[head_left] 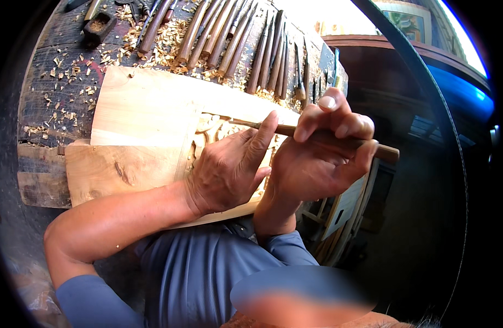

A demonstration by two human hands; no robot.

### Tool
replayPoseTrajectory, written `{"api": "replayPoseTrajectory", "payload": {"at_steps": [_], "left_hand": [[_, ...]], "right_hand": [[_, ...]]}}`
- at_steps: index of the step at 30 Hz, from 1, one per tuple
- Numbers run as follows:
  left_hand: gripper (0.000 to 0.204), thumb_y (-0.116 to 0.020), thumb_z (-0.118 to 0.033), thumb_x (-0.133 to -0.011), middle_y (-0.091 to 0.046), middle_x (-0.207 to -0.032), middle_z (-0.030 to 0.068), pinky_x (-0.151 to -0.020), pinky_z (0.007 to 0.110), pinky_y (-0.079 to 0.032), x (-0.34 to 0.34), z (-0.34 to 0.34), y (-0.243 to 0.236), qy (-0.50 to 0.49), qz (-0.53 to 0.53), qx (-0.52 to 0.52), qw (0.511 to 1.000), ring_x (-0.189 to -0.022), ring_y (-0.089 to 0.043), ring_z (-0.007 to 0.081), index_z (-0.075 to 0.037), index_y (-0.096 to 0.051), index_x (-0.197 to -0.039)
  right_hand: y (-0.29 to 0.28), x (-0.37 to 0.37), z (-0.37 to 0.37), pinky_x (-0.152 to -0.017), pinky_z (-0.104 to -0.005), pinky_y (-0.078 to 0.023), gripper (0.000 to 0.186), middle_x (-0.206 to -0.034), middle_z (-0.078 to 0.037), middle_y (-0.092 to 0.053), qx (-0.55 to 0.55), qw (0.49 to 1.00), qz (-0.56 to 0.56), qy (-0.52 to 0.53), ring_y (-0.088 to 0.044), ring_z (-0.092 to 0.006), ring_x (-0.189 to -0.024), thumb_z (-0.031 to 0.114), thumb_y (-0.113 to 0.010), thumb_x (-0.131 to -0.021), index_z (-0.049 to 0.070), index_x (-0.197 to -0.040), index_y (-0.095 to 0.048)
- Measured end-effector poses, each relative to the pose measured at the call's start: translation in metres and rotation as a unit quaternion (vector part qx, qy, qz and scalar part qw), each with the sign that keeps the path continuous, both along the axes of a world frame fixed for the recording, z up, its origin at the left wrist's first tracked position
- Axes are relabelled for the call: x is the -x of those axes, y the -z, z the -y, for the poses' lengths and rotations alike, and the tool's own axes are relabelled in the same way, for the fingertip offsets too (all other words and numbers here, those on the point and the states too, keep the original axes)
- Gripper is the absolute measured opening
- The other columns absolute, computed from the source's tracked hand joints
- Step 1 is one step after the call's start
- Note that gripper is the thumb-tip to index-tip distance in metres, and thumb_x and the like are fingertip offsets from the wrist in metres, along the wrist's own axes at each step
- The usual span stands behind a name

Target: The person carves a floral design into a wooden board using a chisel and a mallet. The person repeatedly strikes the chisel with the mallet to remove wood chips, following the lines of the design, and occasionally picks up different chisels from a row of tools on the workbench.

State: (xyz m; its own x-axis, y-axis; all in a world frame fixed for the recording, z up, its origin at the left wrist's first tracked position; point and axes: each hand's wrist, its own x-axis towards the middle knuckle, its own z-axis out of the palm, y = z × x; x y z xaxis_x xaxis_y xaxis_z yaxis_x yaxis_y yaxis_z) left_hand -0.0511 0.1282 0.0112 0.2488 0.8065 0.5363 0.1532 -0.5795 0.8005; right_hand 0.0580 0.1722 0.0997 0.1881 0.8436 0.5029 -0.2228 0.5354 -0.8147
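A carving chisel (287, 130) with a long brown wooden handle slants across the work, its narrow metal end over the carved part of a pale wooden board (147, 104). My right hand (317, 164) is palm up, fingers curled round the handle (391, 154), whose butt sticks out past the thumb. Lower along the tool, my left hand (227, 169) rests over the board, its index finger crossing the chisel near where metal meets handle. Its other fingers are mostly hidden beneath. Curved relief carving (208, 131) shows beside the left hand; the hands cover the rest.
A second wooden piece (120, 172) with a dark knot lies along the near side. Several wooden-handled chisels (218, 38) lie in rows at the back among wood shavings (172, 35). A dark block (98, 30) sits back left. A dark strap (426, 82) arcs down the right.
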Motion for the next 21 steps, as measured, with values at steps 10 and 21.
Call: {"api": "replayPoseTrajectory", "payload": {"at_steps": [10, 21], "left_hand": [[0.09, -0.072, -0.015, -0.09, -0.066, -0.128, 0.0328, -0.096, 0.047, -0.059, 0.006, -0.003, -0.006, -0.017, -0.008, 0.013, 1.0, -0.114, -0.07, 0.0433, 0.014, -0.025, -0.161], [0.087, -0.071, -0.012, -0.087, -0.066, -0.131, 0.0328, -0.096, 0.045, -0.06, 0.006, 0.0, -0.008, -0.022, -0.038, 0.034, 0.998, -0.115, -0.072, 0.041, 0.014, -0.03, -0.159]], "right_hand": [[0.005, -0.004, -0.009, -0.034, -0.0236, -0.036, 0.051, -0.064, -0.013, -0.054, 0.015, 0.999, -0.031, 0.024, -0.043, -0.0154, -0.038, 0.055, -0.032, -0.114, 0.009, -0.091, -0.04], [-0.002, 0.002, 0.0, -0.038, -0.0302, -0.044, 0.069, -0.07, -0.026, -0.062, 0.041, 0.994, -0.097, 0.042, -0.052, -0.0227, -0.046, 0.076, -0.034, -0.105, 0.01, -0.086, -0.042]]}}
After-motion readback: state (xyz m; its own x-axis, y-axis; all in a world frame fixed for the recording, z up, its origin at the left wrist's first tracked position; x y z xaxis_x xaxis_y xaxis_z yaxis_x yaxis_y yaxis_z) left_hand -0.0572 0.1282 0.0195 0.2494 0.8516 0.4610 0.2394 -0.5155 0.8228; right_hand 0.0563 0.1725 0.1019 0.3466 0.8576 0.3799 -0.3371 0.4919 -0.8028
